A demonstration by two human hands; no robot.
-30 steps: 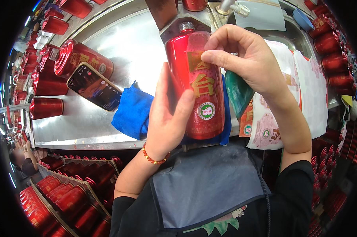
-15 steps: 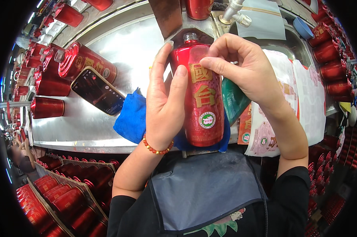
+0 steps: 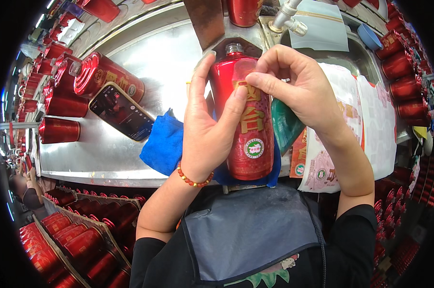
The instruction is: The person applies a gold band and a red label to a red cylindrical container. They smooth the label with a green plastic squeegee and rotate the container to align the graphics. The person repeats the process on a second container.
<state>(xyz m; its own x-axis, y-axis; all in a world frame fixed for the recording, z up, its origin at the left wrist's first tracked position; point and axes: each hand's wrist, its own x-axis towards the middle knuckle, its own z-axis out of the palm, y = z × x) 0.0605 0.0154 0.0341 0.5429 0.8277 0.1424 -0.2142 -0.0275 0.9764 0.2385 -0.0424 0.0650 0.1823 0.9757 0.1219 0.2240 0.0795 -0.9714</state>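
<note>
Steel worktop fills upper centre of frame. White printed sheets lie at right. Dark apron at bottom centre. Red bottle sits frame centre, neck pointing up, on a blue cloth spread centre-left. Left hand wraps the bottle's left side, fingers curled partway round it, thumb pressed on the gold label; bead bracelet at the wrist. Right hand comes from the right, thumb & forefinger pinched at the label's upper edge, other fingers loosely bent. Red can lies on its side upper left, w/ a phone just below it. Crate of red cans lower left.
</note>
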